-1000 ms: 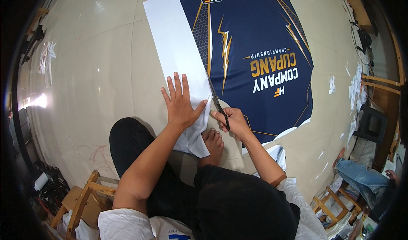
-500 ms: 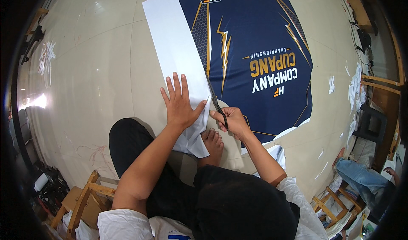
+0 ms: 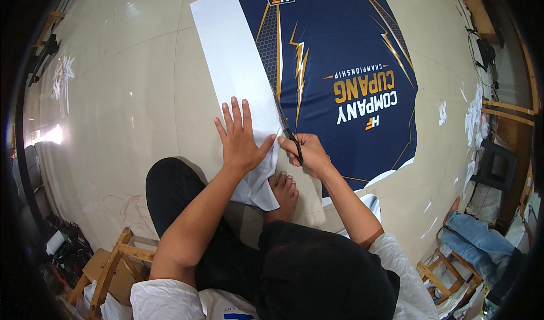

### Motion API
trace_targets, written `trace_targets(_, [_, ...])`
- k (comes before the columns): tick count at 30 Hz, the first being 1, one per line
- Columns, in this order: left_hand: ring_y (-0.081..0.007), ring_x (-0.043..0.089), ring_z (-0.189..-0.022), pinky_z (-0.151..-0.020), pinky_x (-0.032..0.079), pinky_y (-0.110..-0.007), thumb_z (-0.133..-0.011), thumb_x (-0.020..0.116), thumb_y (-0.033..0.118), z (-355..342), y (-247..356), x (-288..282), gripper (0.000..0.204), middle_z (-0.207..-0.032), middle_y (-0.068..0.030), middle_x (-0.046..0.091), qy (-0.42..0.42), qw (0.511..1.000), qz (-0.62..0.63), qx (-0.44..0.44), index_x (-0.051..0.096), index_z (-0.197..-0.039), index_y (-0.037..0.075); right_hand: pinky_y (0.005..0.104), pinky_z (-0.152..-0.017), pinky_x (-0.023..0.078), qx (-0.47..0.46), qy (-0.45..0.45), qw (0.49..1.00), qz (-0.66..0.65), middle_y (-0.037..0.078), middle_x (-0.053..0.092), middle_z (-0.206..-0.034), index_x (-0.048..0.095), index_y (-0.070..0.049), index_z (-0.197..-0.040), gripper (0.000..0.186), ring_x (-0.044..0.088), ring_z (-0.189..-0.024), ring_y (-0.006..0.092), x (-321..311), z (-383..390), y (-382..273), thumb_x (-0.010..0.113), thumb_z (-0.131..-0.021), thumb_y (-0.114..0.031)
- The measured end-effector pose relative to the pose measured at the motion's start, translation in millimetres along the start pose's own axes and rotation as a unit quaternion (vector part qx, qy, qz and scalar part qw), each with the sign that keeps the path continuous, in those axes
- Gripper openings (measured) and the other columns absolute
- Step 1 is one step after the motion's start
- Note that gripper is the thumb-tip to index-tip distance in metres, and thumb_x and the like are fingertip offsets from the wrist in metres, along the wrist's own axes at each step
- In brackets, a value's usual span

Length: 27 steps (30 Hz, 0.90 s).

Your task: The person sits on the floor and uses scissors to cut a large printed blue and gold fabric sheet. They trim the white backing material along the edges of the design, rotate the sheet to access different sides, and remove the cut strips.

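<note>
right hand (image 3: 306,153) is closed round the handles of black scissors (image 3: 287,126), the thumb on the near side and the fingers curled beneath; it sits a little farther from the body than half a second ago, and the blades have edged forward along the seam between the white strip (image 3: 241,65) and the navy printed panel (image 3: 334,54). the blades look nearly together, though at this angle i cannot tell for sure. left hand (image 3: 239,144) has hardly moved — palm down, fingers spread, pressing the strip to the tiled floor (image 3: 124,110), its thumb close to the cut edge. the panel lies flat on the tiles, beyond and to the right of the hands. nearest the body the strip already stands apart from it, its loose end bunched beside the bare foot (image 3: 285,192), while past the blade tips the two are still joined. so that small advance, as i judge it, means the parting of strip from panel is progressing — well begun at the near end, with a long stretch of seam uncut and the cloth held steady.
</note>
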<state>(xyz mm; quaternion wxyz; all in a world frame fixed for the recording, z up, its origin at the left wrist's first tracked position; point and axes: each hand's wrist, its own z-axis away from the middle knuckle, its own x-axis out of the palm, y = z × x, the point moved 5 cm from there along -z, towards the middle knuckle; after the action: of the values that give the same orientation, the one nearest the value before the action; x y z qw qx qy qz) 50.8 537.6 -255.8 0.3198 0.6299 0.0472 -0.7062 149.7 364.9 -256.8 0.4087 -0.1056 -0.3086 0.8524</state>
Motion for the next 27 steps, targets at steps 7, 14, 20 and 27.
trace_targets(7, [-0.0492, -0.006, -0.165, -0.127, -0.002, -0.071, -0.095, 0.065, 0.066, 0, 1, -2, 0.118, -0.178, -0.0306, 0.003, -0.005, 1.0, 0.002, -0.002, 0.009, -0.172, -0.004, 0.0245, -0.041, 0.037, -0.003, -0.009, 1.0, -0.001, 0.0, 0.057, -0.058, 0.058, -0.011, -0.071, 0.044, 0.05, -0.044, 0.0076, 2, 0, -3, 0.089, -0.091, -0.035])
trace_targets(14, [-0.0493, -0.007, -0.165, -0.127, -0.002, -0.072, -0.095, 0.064, 0.066, 1, -2, 0, 0.117, -0.178, -0.0303, 0.003, 0.004, 1.0, 0.002, 0.0, 0.009, -0.172, -0.003, 0.0234, -0.043, 0.039, 0.006, -0.013, 1.0, 0.027, -0.001, 0.06, -0.061, 0.065, -0.007, -0.076, 0.039, 0.053, -0.046, 0.0071, 3, 2, -5, 0.085, -0.095, -0.035])
trace_targets(20, [-0.0502, -0.006, -0.165, -0.126, -0.001, -0.073, -0.095, 0.065, 0.066, 0, 0, 0, 0.118, -0.178, -0.0308, 0.002, 0.003, 1.0, 0.014, 0.004, 0.008, -0.172, -0.003, 0.0249, -0.042, 0.038, -0.007, -0.014, 1.0, -0.005, 0.001, 0.059, -0.06, 0.062, -0.009, -0.073, 0.041, 0.051, -0.044, 0.0083, 5, -8, -15, 0.087, -0.092, -0.035])
trace_targets(27, [-0.0522, -0.005, -0.164, -0.125, -0.001, -0.075, -0.095, 0.066, 0.067, 0, -2, 2, 0.119, -0.177, -0.0335, 0.002, 0.008, 1.0, 0.015, 0.011, 0.009, -0.171, -0.005, 0.024, -0.042, 0.038, -0.006, -0.017, 1.0, -0.013, 0.001, 0.059, -0.061, 0.062, -0.008, -0.074, 0.04, 0.051, -0.044, 0.0086, 11, -12, -26, 0.088, -0.091, -0.034])
